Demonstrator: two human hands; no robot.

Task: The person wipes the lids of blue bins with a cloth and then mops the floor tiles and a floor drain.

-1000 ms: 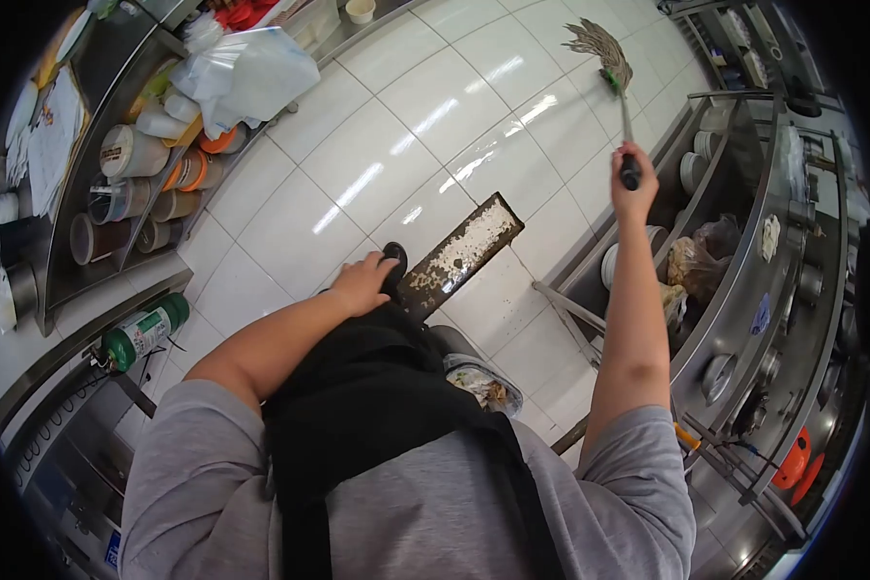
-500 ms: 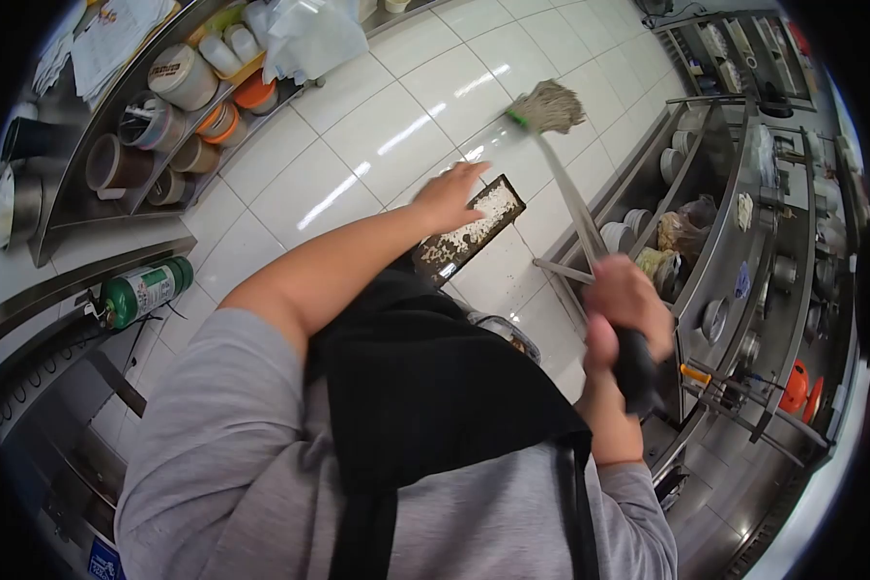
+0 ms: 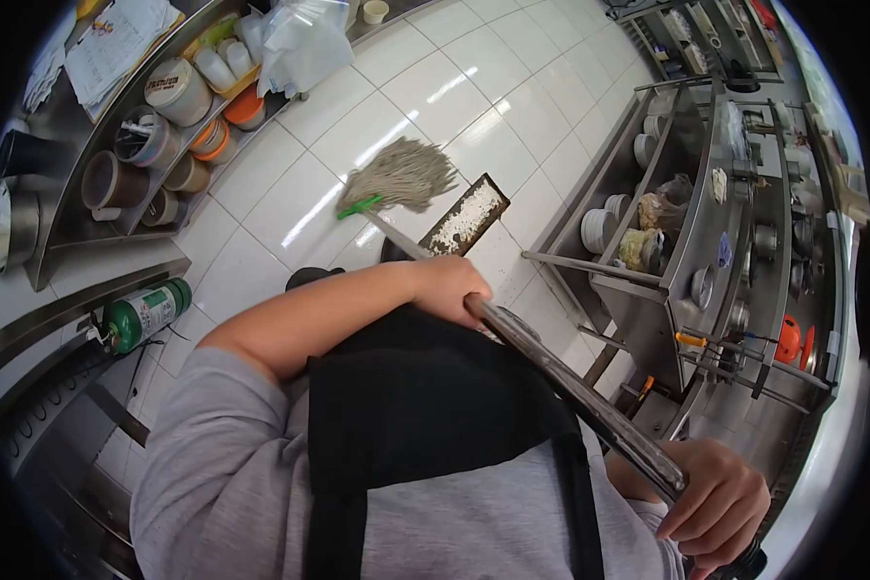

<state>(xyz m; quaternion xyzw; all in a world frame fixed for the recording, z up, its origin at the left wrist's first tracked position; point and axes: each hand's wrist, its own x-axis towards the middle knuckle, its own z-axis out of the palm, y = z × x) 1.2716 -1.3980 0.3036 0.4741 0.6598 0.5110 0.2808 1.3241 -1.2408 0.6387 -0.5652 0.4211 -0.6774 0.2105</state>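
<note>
A string mop with a grey head and a green clamp lies spread on the wet-looking tiles, left of a dark floor drain filled with pale bits. Its long handle slants across in front of my black apron. My left hand is closed around the middle of the handle, in front of my body. Down at the lower right, my right hand curls round the handle's upper end, partly hiding it.
To the left stand metal shelves with tubs, and a green gas cylinder sits below them. A steel counter with stacked plates and bowls runs along the right. White floor tiles stretch ahead.
The mop head has swung from the upper right over to the left of the drain. My left hand, free before, now grips the handle. My right hand has moved down and to the right.
</note>
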